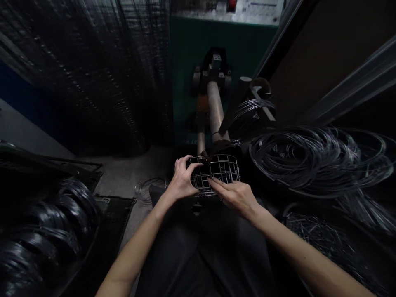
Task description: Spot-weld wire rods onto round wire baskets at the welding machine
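Note:
A round wire basket (pixel 222 167) is held in front of my lap, its far rim at the electrode tips of a spot-welding machine (pixel 204 156). My left hand (pixel 182 177) grips the basket's left side, with thumb and fingers closed around the wires. On the near right side, my right hand (pixel 233 194) presses its fingers together against the mesh; whether it pinches a separate wire there cannot be made out. The machine's thick upper arm (pixel 216 109) reaches down toward the basket from the green housing.
Wire rings (pixel 309 156) lie heaped at the right, above a bin of short cut wires (pixel 321 239). More rings (pixel 253 109) hang on a holder beside the machine arm. Bundled wire coils (pixel 46 235) fill the lower left. Loose rings (pixel 150 189) lie on the floor.

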Available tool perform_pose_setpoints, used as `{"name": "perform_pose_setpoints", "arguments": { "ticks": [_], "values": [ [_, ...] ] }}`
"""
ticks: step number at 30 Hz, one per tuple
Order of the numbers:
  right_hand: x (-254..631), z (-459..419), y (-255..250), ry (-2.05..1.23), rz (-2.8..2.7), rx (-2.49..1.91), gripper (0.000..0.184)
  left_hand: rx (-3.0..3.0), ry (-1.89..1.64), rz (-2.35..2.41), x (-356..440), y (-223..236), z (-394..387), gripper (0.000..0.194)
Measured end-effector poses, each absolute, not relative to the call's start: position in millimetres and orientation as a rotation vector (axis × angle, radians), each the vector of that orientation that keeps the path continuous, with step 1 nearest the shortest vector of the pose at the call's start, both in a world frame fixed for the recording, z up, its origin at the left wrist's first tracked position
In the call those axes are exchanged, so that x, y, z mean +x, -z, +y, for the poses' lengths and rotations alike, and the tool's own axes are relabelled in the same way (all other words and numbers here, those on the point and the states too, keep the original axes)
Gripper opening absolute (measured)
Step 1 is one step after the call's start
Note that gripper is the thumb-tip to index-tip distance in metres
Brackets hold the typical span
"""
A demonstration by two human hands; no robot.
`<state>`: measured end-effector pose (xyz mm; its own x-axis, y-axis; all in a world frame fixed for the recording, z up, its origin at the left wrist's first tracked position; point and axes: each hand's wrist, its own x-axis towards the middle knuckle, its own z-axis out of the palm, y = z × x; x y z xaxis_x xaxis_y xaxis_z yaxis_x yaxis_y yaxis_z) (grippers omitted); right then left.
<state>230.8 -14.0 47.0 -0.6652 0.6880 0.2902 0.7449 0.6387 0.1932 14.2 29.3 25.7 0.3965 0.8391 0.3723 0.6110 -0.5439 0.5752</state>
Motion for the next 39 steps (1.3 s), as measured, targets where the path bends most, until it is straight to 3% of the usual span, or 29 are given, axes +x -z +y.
{"name": "perform_pose_setpoints", "arguments": {
  "ticks": [5, 14, 21, 30, 35, 39],
  "values": [
    [229.6, -9.0, -46.2, 0.490, -2.655, -1.156, 0.042, 2.305, -0.906, 1.246, 12.2, -25.2, 36.4, 0.075],
    [225.5, -6.3, -49.1, 0.206, -2.555, -1.342, 0.048, 2.250, -0.863, 1.255, 10.7, -28.7, 48.9, 0.081],
    [225.3, 12.2, -43.1, 0.149, -2.302, -1.457, 0.029, 2.281, -0.889, 1.237, 8.6, -29.4, 78.2, 0.084],
    [223.1, 34.7, -49.8, 0.034, -2.005, -1.581, 0.017, 2.269, -0.847, 1.227, 7.1, -36.2, 103.5, 0.082],
    [216.9, 52.9, -51.8, -0.005, -1.992, -1.608, 0.020, 2.233, -0.810, 1.251, 7.1, -40.9, 121.8, 0.080],
    [226.5, 39.1, -63.6, -0.108, -1.841, -1.539, 0.037, 2.234, -0.793, 1.228, 3.8, -43.2, 121.6, 0.090]
  ]
}}
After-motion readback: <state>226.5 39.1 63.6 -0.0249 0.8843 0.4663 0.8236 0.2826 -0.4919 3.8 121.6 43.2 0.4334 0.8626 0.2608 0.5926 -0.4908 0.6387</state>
